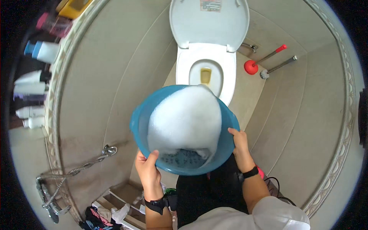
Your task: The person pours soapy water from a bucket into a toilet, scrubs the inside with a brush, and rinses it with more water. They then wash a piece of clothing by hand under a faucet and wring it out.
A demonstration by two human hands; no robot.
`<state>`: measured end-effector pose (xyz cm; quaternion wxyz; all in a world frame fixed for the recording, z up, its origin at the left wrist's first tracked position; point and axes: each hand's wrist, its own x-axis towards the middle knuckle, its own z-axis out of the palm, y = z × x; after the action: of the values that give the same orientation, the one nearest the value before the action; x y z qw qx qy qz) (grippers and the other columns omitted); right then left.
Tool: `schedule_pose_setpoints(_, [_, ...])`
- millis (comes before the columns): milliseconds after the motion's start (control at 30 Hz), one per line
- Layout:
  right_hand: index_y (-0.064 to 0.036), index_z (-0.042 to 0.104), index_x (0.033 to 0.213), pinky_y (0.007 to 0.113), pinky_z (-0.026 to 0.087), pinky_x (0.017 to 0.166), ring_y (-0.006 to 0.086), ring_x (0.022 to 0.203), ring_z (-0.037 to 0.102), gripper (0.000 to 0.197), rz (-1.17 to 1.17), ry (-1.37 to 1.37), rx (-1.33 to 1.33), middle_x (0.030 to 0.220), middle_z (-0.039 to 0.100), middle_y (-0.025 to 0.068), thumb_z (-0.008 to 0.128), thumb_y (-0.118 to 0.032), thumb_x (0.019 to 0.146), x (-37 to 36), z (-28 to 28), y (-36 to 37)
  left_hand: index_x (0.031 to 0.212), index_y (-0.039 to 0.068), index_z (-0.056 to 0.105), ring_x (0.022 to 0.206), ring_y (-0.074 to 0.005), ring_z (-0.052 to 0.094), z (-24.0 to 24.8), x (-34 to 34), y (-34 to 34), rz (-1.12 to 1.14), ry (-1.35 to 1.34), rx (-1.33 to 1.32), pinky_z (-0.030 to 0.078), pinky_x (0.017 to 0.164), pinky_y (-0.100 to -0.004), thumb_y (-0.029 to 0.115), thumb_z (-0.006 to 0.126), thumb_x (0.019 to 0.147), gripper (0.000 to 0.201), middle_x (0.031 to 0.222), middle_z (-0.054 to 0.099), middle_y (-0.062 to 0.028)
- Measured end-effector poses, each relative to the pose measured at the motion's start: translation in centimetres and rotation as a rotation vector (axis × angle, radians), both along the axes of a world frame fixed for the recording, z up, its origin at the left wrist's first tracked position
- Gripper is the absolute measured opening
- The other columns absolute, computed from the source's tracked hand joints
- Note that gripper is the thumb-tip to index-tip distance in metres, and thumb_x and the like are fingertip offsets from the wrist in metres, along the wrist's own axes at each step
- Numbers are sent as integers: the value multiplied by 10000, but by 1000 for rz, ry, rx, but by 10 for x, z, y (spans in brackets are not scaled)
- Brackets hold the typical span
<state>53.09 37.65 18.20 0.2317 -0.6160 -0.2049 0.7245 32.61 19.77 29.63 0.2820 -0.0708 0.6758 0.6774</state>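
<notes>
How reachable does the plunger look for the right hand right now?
Probably not reachable as things stand: the right hand grips the rim of the basin, and the plunger is farther off, beside the toilet.

I hold a round blue basin [141, 124] before me, open side up. White foam [186, 119] heaps to its far rim, dark speckles showing nearer me

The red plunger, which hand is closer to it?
Right. The right hand grips the blue basin at its right side, below the red plunger in the picture. The left hand holds the basin's lower-left rim, farther away.
</notes>
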Motion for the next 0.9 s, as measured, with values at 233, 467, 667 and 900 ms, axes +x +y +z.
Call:
schedule_pose_setpoints(233, [139, 530, 952, 404, 501, 653, 302, 747, 603, 282, -103, 94, -202, 884, 603, 191, 571, -36, 735, -7, -23, 70, 782, 29, 558, 653, -109, 543, 13, -6, 88, -117, 93, -51, 417, 630, -226, -27, 582, 740, 73, 757, 607, -40])
schedule_pose_setpoints(467, [61, 533, 1000, 375, 485, 695, 244, 767, 587, 273, -58, 97, -161, 904, 597, 132, 552, -31, 744, -4, -23, 60, 748, 34, 552, 616, -81, 504, 10, -14, 89, -67, 90, -46, 400, 596, -204, -66, 570, 727, 103, 713, 576, -18])
schedule_pose_setpoints(667, [41, 521, 1009, 338, 476, 698, 209, 781, 575, 284, -20, 132, -18, 914, 583, 101, 538, -1, 730, -14, -15, 35, 797, -2, 562, 651, -139, 556, 2, -20, 50, 51, 36, -44, 463, 657, -254, -70, 506, 707, 126, 771, 605, -68])
schedule_pose_setpoints(900, [49, 533, 1002, 329, 475, 680, 216, 744, 584, 284, 20, 88, -81, 903, 592, 109, 534, -5, 723, -23, -2, 15, 808, 3, 558, 682, -138, 564, 1, -30, 25, 34, -3, -64, 462, 668, -250, -67, 504, 711, 131, 795, 605, -64])
